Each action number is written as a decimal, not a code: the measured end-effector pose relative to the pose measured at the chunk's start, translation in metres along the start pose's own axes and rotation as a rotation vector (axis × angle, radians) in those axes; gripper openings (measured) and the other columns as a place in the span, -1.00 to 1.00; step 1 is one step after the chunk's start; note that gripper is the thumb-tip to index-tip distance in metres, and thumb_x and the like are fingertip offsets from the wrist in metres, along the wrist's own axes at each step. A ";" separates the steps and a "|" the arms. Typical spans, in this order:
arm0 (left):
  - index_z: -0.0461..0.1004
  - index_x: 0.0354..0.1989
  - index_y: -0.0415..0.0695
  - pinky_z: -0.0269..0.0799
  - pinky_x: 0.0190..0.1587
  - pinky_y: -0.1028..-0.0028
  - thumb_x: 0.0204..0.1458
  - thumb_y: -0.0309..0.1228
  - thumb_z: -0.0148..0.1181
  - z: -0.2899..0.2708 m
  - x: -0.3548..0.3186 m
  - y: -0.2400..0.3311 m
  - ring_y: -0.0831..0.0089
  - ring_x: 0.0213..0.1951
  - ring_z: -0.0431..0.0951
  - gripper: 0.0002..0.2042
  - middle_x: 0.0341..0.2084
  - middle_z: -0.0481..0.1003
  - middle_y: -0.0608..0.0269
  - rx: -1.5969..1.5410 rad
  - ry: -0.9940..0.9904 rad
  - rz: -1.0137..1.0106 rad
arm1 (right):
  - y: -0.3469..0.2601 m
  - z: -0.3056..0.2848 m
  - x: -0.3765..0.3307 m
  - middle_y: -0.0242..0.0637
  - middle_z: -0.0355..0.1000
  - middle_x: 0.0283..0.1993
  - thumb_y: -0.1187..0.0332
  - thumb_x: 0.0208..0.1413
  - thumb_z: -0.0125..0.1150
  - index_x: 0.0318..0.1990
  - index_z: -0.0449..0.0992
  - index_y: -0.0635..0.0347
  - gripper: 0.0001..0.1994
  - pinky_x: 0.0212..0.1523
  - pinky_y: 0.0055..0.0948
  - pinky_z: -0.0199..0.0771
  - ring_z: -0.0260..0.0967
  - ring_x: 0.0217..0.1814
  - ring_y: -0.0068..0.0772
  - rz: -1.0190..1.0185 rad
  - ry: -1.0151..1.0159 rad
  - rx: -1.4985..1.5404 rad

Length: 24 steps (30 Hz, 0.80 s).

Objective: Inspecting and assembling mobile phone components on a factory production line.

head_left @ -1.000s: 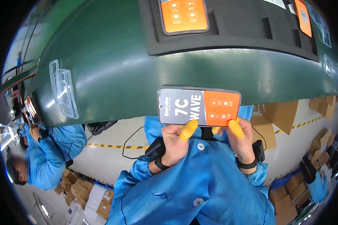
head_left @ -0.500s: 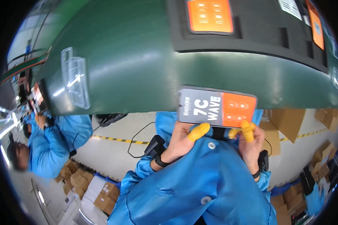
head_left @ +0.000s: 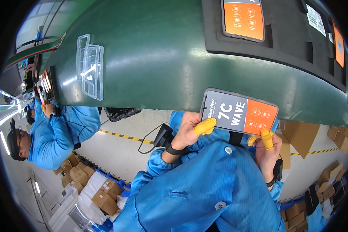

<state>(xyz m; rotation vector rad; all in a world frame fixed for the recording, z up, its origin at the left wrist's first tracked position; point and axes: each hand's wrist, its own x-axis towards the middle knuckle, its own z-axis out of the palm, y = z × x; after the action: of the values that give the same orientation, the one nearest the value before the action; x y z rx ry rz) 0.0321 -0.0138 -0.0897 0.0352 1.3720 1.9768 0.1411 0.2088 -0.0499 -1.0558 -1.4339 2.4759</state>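
A smartphone [head_left: 236, 110] with a grey and orange film across its front lies face up between my hands, at the front edge of the green bench [head_left: 150, 69]. My left hand [head_left: 189, 130] grips its lower left corner, the thumb in a yellow finger cot resting on the front and the other fingers largely hidden beneath. At the lower right corner, my right hand [head_left: 267, 150] pinches the edge between fingers that also wear yellow cots. A dark, possibly clear-cased rim shows around the phone.
Two or so clear plastic phone cases [head_left: 91, 71] lie on the bench at left. A black foam tray [head_left: 286, 42] at far right holds another orange-filmed phone [head_left: 244, 21]. A co-worker in blue [head_left: 52, 139] sits at left; cardboard boxes [head_left: 106, 193] stand on the floor.
The phone has tilted slightly, its right end lower. My left thumb has come onto its front, and my right thumb stays at the lower right edge. The whole view has shifted a little.
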 end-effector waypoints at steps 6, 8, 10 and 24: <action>0.52 -0.52 -0.29 0.05 -0.63 0.59 0.15 -0.45 0.26 0.020 -0.008 0.005 0.76 -0.66 0.21 -0.79 -0.74 0.35 0.48 0.242 0.173 0.084 | 0.002 -0.001 -0.001 -0.19 0.53 -0.41 0.29 0.28 0.16 -0.30 0.56 0.39 -0.73 -0.39 -0.52 0.27 0.41 -0.44 -0.49 -0.051 0.007 -0.073; 0.49 -0.56 -0.27 0.06 -0.63 0.60 0.18 -0.41 0.23 0.025 -0.010 0.010 0.74 -0.66 0.22 -0.73 -0.74 0.36 0.47 0.289 0.199 0.066 | 0.003 0.000 -0.002 -0.18 0.53 -0.41 0.28 0.28 0.15 -0.30 0.56 0.39 -0.72 -0.39 -0.53 0.27 0.41 -0.44 -0.49 -0.078 0.000 -0.105; 0.46 -0.60 -0.24 0.08 -0.62 0.61 0.21 -0.36 0.20 0.028 -0.010 0.011 0.72 -0.67 0.23 -0.68 -0.73 0.36 0.46 0.333 0.229 0.057 | 0.004 -0.003 0.001 -0.18 0.54 -0.41 0.26 0.28 0.15 -0.30 0.56 0.38 -0.71 -0.40 -0.52 0.26 0.42 -0.42 -0.47 -0.043 -0.019 -0.091; 0.60 -0.30 -0.13 0.29 -0.53 0.50 -0.22 -0.38 0.55 0.031 -0.018 0.051 0.52 -0.64 0.40 -0.70 -0.63 0.51 0.30 0.717 0.084 0.083 | -0.029 -0.003 0.005 -0.22 0.53 -0.05 0.60 0.04 0.27 0.06 0.42 0.38 -0.62 0.10 -0.45 0.39 0.46 -0.02 -0.46 0.081 -0.200 0.109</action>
<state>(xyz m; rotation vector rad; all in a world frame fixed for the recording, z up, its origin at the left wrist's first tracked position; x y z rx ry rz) 0.0305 -0.0077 -0.0271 0.3454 2.0947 1.4626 0.1320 0.2291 -0.0309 -0.8844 -1.3102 2.7498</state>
